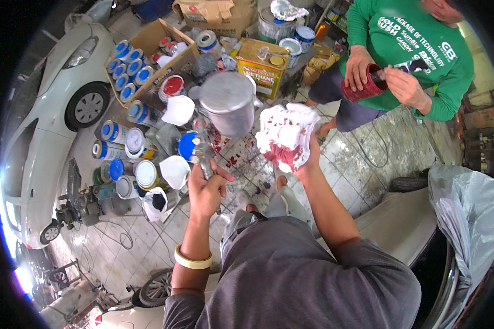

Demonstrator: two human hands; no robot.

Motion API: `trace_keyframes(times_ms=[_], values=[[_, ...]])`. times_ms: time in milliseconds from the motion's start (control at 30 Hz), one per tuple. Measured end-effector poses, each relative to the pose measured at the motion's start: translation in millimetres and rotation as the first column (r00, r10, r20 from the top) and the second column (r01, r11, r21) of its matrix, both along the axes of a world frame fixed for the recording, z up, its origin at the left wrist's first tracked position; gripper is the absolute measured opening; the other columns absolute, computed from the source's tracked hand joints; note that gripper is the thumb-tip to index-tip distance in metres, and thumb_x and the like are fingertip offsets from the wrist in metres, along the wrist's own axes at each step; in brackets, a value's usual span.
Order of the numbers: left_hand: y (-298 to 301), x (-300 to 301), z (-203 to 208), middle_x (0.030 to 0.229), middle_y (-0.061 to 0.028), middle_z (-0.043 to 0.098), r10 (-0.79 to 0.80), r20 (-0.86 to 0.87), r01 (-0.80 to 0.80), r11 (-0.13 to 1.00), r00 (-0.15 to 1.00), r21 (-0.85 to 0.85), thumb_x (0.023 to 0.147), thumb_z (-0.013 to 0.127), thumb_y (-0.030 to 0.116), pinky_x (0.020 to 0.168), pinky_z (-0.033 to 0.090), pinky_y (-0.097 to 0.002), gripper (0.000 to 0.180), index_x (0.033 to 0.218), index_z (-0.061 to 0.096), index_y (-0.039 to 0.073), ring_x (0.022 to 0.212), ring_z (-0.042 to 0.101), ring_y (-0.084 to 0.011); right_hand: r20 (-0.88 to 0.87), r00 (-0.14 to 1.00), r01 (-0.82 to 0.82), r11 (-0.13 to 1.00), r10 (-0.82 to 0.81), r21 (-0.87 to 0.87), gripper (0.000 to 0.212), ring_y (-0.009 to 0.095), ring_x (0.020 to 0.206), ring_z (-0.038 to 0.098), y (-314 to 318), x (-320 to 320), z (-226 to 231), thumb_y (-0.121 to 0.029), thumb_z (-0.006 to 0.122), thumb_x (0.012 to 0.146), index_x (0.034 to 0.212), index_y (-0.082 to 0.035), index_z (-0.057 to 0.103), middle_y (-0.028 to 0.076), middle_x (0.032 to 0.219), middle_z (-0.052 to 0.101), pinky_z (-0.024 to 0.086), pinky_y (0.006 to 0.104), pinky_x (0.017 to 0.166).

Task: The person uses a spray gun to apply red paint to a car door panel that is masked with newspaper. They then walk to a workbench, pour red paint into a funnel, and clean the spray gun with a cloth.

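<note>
My left hand point(206, 192) is closed round the handle of a metal spray gun point(204, 151). Its large grey cup point(229, 107) sits on top, lid upward, and hides part of the cans behind it. In my right hand point(307, 162) is a crumpled white rag point(286, 131) with dark red stains, held beside the cup and apart from it. A roll of masking tape point(193, 257) hangs round my left forearm. Red paint spots mark the floor below the gun.
At right, a person in a green shirt point(428, 60) holds a red can point(361, 85). Paint cans point(146, 174) crowd the left, near a cardboard box point(170, 71) and a yellow tin point(262, 66). A white car point(52, 104) stands far left; grey plastic sheeting point(466, 219) hangs right.
</note>
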State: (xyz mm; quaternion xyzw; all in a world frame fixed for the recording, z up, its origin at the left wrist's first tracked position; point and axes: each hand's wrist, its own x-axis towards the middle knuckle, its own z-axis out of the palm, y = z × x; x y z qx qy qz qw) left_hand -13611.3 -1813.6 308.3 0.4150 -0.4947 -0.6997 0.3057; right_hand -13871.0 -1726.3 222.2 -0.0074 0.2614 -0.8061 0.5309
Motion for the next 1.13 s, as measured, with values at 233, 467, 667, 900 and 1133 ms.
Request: trace_keyframes(times_ms=[233, 467, 667, 900, 1133], values=[[4.9, 15.3, -16.1, 0.080, -0.0169, 0.071, -0.060, 0.233, 0.113, 0.969, 0.971, -0.221, 0.081, 0.049, -0.009, 0.044, 0.042, -0.0268, 0.027, 0.105, 0.047, 0.003, 0.050, 0.055, -0.0125, -0.989, -0.066, -0.161, 0.980, -0.132, -0.120, 0.080, 0.033, 0.130, 0.059, -58.4, 11.8, 147.9, -0.048, 0.082, 0.085, 0.147, -0.005, 0.053, 0.019, 0.144, 0.056, 0.047, 0.0437, 0.108], [9.2, 18.3, -25.8, 0.086, -0.0192, 0.075, -0.126, 0.220, 0.163, 0.973, 0.967, -0.161, 0.086, 0.049, -0.010, 0.047, 0.048, -0.0268, 0.020, 0.102, 0.048, 0.001, 0.054, 0.061, -0.0131, -0.737, -0.644, 0.001, 0.964, 0.205, 0.267, 0.072, 0.042, 0.122, 0.061, -69.1, 36.0, 178.6, -0.050, 0.083, 0.078, 0.140, -0.023, 0.062, 0.019, 0.143, 0.053, 0.051, 0.0504, 0.104], [2.1, 15.5, -32.9, 0.096, -0.0218, 0.076, -0.083, 0.070, 0.097, 0.968, 0.994, -0.231, 0.085, 0.047, -0.011, 0.050, 0.053, -0.0277, 0.026, 0.109, 0.046, 0.001, 0.066, 0.066, -0.0132, -0.809, -0.580, 0.064, 0.995, 0.095, 0.070, 0.066, 0.045, 0.118, 0.061, -69.5, 52.2, 187.8, -0.055, 0.080, 0.079, 0.135, -0.022, 0.068, 0.018, 0.146, 0.053, 0.053, 0.0521, 0.099], [10.9, 12.5, -41.0, 0.100, -0.0207, 0.074, -0.137, 0.125, 0.162, 0.961, 0.983, -0.223, 0.083, 0.046, -0.010, 0.050, 0.054, -0.0273, 0.033, 0.114, 0.045, 0.001, 0.080, 0.073, -0.0195, -0.622, -0.698, 0.120, 0.914, 0.355, 0.387, 0.063, 0.046, 0.119, 0.061, -72.2, 44.9, 180.7, -0.055, 0.079, 0.080, 0.132, -0.021, 0.069, 0.019, 0.145, 0.054, 0.054, 0.0521, 0.097], [17.2, 9.8, -66.6, 0.117, -0.0273, 0.068, -0.206, 0.062, 0.211, 0.972, 0.977, -0.100, 0.082, 0.046, -0.012, 0.051, 0.056, -0.0274, 0.036, 0.115, 0.045, 0.002, 0.102, 0.076, -0.0286, -0.859, -0.462, 0.024, 0.971, 0.220, 0.237, 0.084, 0.043, 0.121, 0.062, -63.5, 29.5, 202.7, -0.058, 0.081, 0.084, 0.137, -0.006, 0.043, 0.025, 0.135, 0.058, 0.051, 0.0504, 0.097]])
